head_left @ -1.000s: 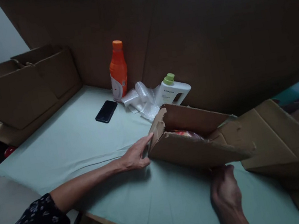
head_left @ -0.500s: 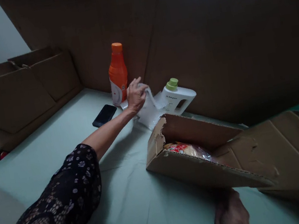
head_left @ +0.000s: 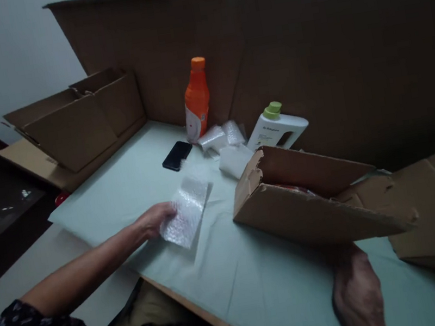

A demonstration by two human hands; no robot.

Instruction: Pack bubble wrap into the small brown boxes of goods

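Observation:
Pinched in my left hand (head_left: 159, 218) is a sheet of bubble wrap (head_left: 187, 212), held above the near left part of the table. At the lower right, my right hand (head_left: 356, 287) is at the underside of a cardboard box (head_left: 309, 220) that stands tilted; its fingers are hidden by the box. Something in shiny plastic packaging (head_left: 293, 188) shows a little inside the box. More pieces of bubble wrap (head_left: 237, 160) lie between the box and an orange bottle (head_left: 197, 103).
A black phone (head_left: 177, 155) lies on the pale green table cover (head_left: 124, 200). The white jug with a green cap (head_left: 278, 126) stands behind the box. Other cardboard boxes (head_left: 75, 125) stand at the left, and a tall cardboard panel (head_left: 328, 57) closes off the back.
My left hand has come back from the pile beside the orange bottle, bringing a sheet of bubble wrap toward me. My right hand stays at the box. The view has shifted left.

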